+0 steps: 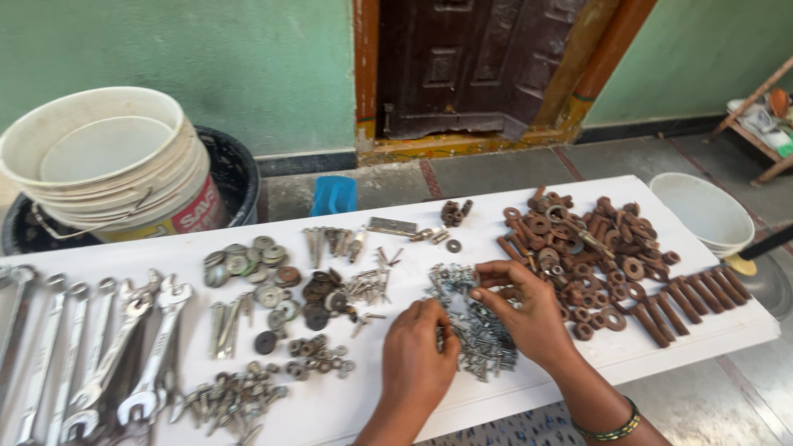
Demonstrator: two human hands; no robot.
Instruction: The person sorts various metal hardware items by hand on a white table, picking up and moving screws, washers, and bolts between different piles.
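We stand at a white table (661, 330) set on a grey tiled floor, with a green wall and a dark carved door behind it.

Nearest us, our left hand (419, 351) rests knuckles-up at the near edge of the heap of small silver screws (479, 334), fingers curled down onto them; whether they pinch one we cannot tell. Our right hand (529, 314), with a beaded bangle at the wrist, lies just beside it, its fingers narrowed over the far end of the same heap, apparently nipping a few screws.

Left of the fingers lie little groups of nuts, dark washers (318, 297) and silver washers (248, 260), and well to the left a row of spanners (99, 347). Right of the fingers sits a big pile of rusty rings and washers (586, 252), with a line of rusty bolts (694, 297) beyond it.

To sort well, we judge it best to lift few screws at a time and keep the heaps from mixing, since the rusty pile nearly touches the right fingers.

Past the fingertips lie a small cluster of dark nuts (454, 212), then stacked white buckets (116, 165) far left and a white basin (702, 211) far right.
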